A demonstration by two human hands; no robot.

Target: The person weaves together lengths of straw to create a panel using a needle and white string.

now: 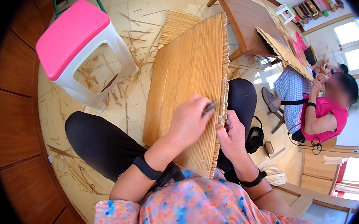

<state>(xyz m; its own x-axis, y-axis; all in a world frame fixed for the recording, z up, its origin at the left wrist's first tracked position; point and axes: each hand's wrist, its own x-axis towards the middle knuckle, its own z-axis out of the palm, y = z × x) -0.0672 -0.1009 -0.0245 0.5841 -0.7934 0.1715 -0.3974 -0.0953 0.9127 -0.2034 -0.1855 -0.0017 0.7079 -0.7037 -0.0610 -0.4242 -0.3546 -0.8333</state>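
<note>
Your left hand [190, 115], seen from the head camera, is curled nearly closed around a small dark grey, metallic-looking piece [210, 107] too blurred to identify. Your right hand [232, 137] sits just beside it, to the right and nearer to you, fingers bent in and thumb drawn toward them, seemingly pinching the knobbly edge [225, 45] of a golden-tan, four-sided panel of straight dry stalks [184, 69].

Judging by what shows, the panel's broad face is made up: stalks lie side by side across it with no obvious gap. Short stubs line its whole visible right edge, so that side looks well advanced. What is left seems to be detail work along this edge; which stretches are finished, you cannot tell from here.

The panel slants across your lap, its face beneath your left hand and its edge between your two hands. It extends well beyond them, away from you. Past its far end, a second tan stalk panel [177, 26] lies partly hidden. Left of your left hand, loose straw-coloured scraps [81, 174] litter the floor near a white plastic stool with a pink seat [72, 36]. Well to your right hand's right sits a co-worker in pink [325, 111].
</note>
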